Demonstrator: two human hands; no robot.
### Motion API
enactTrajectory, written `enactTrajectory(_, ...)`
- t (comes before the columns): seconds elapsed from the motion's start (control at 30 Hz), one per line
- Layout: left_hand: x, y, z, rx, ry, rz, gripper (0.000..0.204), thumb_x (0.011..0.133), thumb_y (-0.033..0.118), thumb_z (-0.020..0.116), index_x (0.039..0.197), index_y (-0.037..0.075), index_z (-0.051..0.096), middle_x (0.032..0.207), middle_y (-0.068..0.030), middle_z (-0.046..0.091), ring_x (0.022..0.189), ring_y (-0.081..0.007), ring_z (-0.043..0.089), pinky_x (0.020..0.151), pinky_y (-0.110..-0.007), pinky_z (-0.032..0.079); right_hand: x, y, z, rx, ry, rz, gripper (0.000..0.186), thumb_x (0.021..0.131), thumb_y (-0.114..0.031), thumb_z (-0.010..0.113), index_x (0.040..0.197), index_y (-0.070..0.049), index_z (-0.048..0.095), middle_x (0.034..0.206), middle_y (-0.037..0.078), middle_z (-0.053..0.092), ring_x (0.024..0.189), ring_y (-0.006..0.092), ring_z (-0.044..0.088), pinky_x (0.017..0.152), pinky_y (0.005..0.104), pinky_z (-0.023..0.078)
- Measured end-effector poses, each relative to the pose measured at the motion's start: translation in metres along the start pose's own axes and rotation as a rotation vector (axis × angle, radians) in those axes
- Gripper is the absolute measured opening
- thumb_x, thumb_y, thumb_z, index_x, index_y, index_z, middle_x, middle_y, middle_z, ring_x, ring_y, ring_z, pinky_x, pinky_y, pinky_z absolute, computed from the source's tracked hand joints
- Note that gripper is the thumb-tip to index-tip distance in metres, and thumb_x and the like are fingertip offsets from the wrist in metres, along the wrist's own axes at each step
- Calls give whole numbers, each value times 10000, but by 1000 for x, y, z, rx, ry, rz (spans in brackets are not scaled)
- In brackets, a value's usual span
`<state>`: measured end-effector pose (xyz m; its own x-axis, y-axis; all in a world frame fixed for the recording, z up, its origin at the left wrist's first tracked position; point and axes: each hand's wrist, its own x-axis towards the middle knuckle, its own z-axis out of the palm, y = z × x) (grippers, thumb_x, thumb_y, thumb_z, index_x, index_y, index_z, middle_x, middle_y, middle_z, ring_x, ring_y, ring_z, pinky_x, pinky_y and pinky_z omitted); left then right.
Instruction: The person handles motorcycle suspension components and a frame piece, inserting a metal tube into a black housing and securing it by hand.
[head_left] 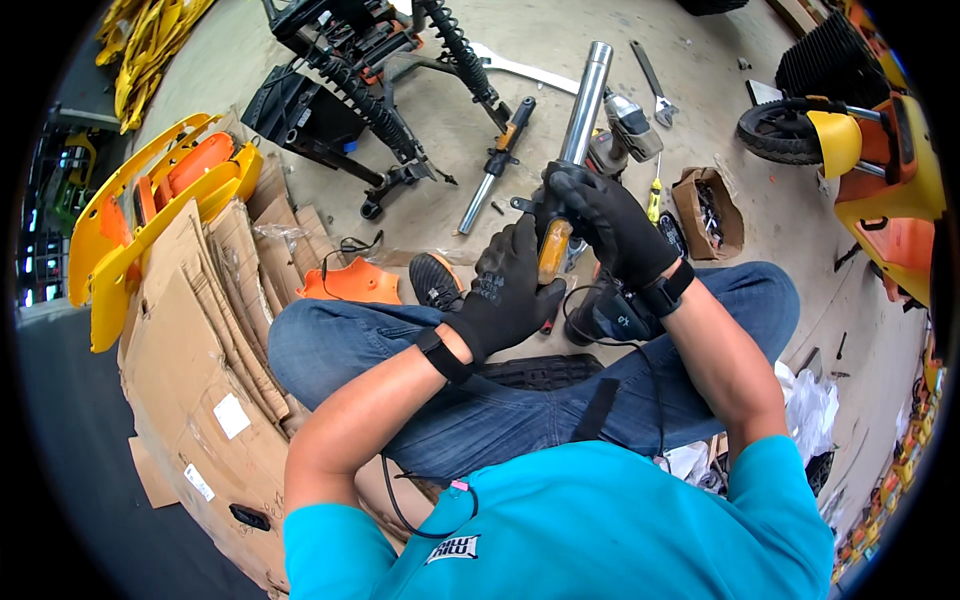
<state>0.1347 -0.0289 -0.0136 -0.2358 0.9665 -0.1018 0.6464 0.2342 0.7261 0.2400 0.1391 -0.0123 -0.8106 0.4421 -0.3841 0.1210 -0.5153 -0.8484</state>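
In the head view I see a fork leg [583, 120] held up over my lap, just above the crossed knees: a bright chrome tube at the top, running down into an amber-orange lower section [555, 250] that sits between my two gloved hands. The tube tilts slightly to the right at its upper end. My left hand [505, 290], in a black glove, has its fingers [520, 245] curled shut around the orange part from below and the left. My right hand [610, 225], also gloved in black, wraps its fingers closed around the leg just above, where chrome meets orange. Both hands touch each other at the leg. On the concrete floor [560, 40] beyond lie a second fork leg [497, 165], a yellow-handled screwdriver [655, 195], an adjustable wrench [655, 85] and a small cardboard box [708, 212] of parts.
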Motion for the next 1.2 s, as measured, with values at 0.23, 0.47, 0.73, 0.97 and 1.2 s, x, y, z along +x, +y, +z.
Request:
enactTrajectory(0.23,7,7,-17,41,-90,67,809,836,305,799,1430,-75,402,1203,-270,570,1141,-421,593,959,-485,491,-2,5,-5,65,75,-53,333,940,-286,748,1127,-32,640,942,-9,641,843,68,602,777,231,492)
enactTrajectory(0.47,-1,-5,-157,-409,586,60,356,959,115,696,1300,28,642,1194,-62,688,1152,-149,622,1022,-322,491,-13,-18,1,-245,147,-127,402,895,-184,762,1223,-8,610,1027,52,676,974,134,663,873,290,533)
enactTrajectory(0.73,-136,-38,-290,550,791,417,339,1055,153,573,1338,-32,603,1316,-155,666,1261,-250,633,1123,-352,476,-4,-3,-3,-441,90,-170,472,856,-76,772,1283,-1,587,1030,29,670,1002,131,642,904,294,520)
enactTrajectory(0.97,-210,-151,-147,-520,896,-525,280,970,187,688,1175,-4,677,1019,-28,694,932,-97,619,842,-267,507,-1,26,-8,-485,98,-73,427,859,-87,746,1247,14,600,962,14,646,889,118,611,816,277,488)
enactTrajectory(1.2,-200,-213,-47,-479,619,-700,412,887,237,750,1167,-44,638,1043,-145,710,929,-206,685,833,-332,545,-1,38,10,-457,77,21,483,858,-66,736,1298,20,556,913,19,629,841,122,637,801,283,539)
